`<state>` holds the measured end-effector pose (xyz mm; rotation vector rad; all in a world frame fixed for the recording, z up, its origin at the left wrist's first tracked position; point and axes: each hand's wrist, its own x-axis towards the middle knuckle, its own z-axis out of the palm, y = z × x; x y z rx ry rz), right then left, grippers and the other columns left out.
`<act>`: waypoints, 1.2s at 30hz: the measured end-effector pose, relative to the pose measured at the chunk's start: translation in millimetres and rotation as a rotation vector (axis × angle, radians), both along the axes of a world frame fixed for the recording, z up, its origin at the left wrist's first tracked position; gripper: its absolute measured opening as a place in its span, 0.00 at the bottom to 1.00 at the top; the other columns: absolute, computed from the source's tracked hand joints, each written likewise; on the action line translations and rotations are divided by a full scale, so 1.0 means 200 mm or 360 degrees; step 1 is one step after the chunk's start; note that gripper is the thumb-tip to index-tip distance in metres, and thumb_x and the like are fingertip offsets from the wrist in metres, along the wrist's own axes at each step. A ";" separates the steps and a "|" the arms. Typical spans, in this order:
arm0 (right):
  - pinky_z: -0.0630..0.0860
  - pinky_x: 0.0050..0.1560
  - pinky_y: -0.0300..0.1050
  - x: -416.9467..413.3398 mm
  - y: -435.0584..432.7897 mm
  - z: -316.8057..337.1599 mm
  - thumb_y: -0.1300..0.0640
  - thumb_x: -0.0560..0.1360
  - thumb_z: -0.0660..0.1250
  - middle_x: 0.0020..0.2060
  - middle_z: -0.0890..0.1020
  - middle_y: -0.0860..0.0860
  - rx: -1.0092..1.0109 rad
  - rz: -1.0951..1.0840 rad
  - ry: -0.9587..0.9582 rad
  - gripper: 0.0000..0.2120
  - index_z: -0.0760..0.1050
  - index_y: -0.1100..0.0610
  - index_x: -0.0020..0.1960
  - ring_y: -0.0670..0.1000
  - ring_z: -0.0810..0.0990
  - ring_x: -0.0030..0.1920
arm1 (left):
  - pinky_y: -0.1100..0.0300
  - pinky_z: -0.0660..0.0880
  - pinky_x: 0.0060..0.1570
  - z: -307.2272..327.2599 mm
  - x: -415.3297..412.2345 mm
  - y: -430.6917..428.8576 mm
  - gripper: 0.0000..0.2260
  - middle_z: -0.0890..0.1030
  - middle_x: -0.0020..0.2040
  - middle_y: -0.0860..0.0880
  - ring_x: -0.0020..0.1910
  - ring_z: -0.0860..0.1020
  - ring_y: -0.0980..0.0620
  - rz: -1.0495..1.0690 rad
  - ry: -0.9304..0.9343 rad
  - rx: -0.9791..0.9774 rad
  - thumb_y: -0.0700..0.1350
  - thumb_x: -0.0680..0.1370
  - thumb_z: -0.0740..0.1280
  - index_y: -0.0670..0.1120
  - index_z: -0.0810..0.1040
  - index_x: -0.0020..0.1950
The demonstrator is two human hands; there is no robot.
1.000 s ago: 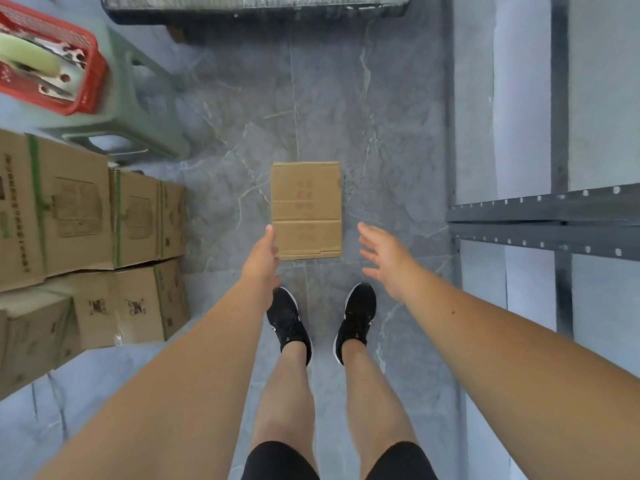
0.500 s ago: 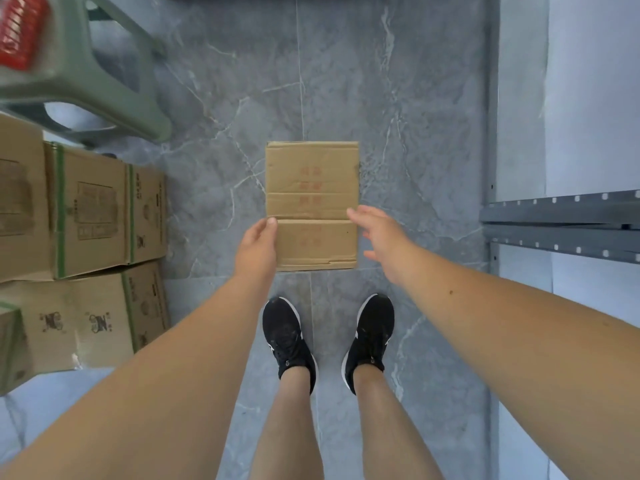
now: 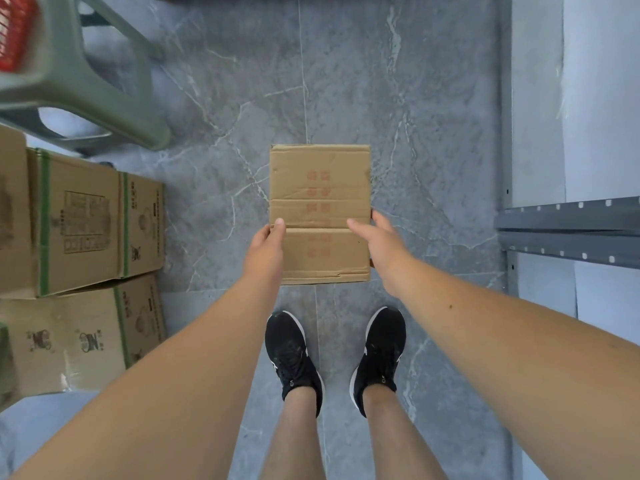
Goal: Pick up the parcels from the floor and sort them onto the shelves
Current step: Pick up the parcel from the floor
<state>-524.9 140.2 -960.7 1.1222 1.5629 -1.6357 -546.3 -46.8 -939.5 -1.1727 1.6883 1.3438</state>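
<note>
A flat brown cardboard parcel (image 3: pixel 320 188) with faded red print lies on the grey marble floor just ahead of my feet. My left hand (image 3: pixel 265 249) clasps its left edge, thumb on top. My right hand (image 3: pixel 379 244) grips the right edge, thumb on the top face and fingers curled round the side. Whether the parcel has left the floor I cannot tell. The grey metal shelf (image 3: pixel 568 233) with its perforated rail stands at the right.
Stacked cardboard boxes (image 3: pixel 86 223) with green tape stand at the left, more below them (image 3: pixel 86 341). A green plastic stool (image 3: pixel 86 81) carrying a red basket (image 3: pixel 14 32) is at the far left. My black shoes (image 3: pixel 291 355) stand right behind the parcel.
Both hands came down from above the parcel's near end and closed on its left and right edges. The view has dropped closer to the floor.
</note>
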 end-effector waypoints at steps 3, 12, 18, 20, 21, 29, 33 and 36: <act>0.75 0.73 0.59 -0.02 -0.02 -0.01 0.43 0.72 0.72 0.67 0.84 0.45 0.0040 0.0011 0.0015 0.32 0.74 0.45 0.76 0.51 0.82 0.67 | 0.46 0.62 0.76 -0.04 -0.02 0.01 0.28 0.68 0.81 0.51 0.80 0.66 0.46 0.0031 -0.0015 0.0013 0.63 0.84 0.61 0.54 0.65 0.82; 0.75 0.48 0.40 -0.02 -0.02 -0.13 0.50 0.82 0.71 0.67 0.82 0.47 0.0000 -0.0063 -0.0004 0.27 0.69 0.49 0.79 0.43 0.81 0.57 | 0.51 0.64 0.69 -0.18 -0.01 -0.01 0.29 0.71 0.76 0.51 0.73 0.69 0.48 0.0025 0.0019 0.0017 0.61 0.83 0.65 0.52 0.66 0.82; 0.78 0.51 0.46 -0.02 -0.03 -0.19 0.51 0.81 0.71 0.64 0.84 0.47 -0.0011 -0.0084 -0.0016 0.26 0.70 0.48 0.77 0.48 0.83 0.58 | 0.53 0.64 0.62 -0.24 -0.01 -0.01 0.29 0.73 0.69 0.53 0.62 0.70 0.51 -0.0009 0.0032 0.0004 0.62 0.83 0.65 0.52 0.67 0.80; 0.79 0.54 0.49 -0.02 -0.03 -0.21 0.51 0.81 0.72 0.63 0.84 0.47 -0.0006 -0.0080 -0.0020 0.26 0.70 0.47 0.77 0.49 0.84 0.59 | 0.52 0.65 0.62 -0.25 -0.02 -0.01 0.29 0.73 0.67 0.53 0.62 0.71 0.51 -0.0030 0.0024 -0.0001 0.63 0.82 0.65 0.52 0.68 0.80; 0.79 0.57 0.51 -0.02 -0.03 -0.22 0.51 0.81 0.72 0.63 0.84 0.47 0.0002 -0.0080 -0.0023 0.26 0.70 0.47 0.77 0.49 0.84 0.59 | 0.52 0.65 0.62 -0.25 -0.02 -0.01 0.30 0.73 0.67 0.54 0.62 0.70 0.51 -0.0042 0.0024 -0.0001 0.63 0.82 0.64 0.52 0.68 0.81; 0.81 0.57 0.49 -0.01 -0.02 -0.17 0.53 0.82 0.71 0.58 0.85 0.45 -0.0002 -0.0077 -0.0006 0.22 0.72 0.47 0.74 0.48 0.84 0.56 | 0.51 0.67 0.62 -0.20 -0.01 0.00 0.29 0.74 0.72 0.51 0.63 0.72 0.50 -0.0065 0.0047 -0.0012 0.63 0.82 0.65 0.50 0.69 0.79; 0.76 0.48 0.41 0.00 -0.02 -0.10 0.53 0.82 0.70 0.56 0.83 0.43 0.0021 -0.0070 0.0007 0.23 0.71 0.47 0.76 0.44 0.82 0.53 | 0.52 0.65 0.61 -0.14 0.00 0.02 0.29 0.74 0.72 0.51 0.62 0.70 0.51 -0.0047 0.0049 0.0003 0.62 0.83 0.64 0.49 0.68 0.80; 0.77 0.52 0.43 0.00 -0.02 -0.03 0.52 0.82 0.71 0.62 0.84 0.46 0.0020 -0.0060 0.0023 0.24 0.72 0.48 0.77 0.46 0.83 0.57 | 0.53 0.64 0.61 -0.08 0.00 0.02 0.30 0.73 0.69 0.52 0.62 0.69 0.51 -0.0053 0.0058 0.0019 0.60 0.83 0.65 0.49 0.66 0.81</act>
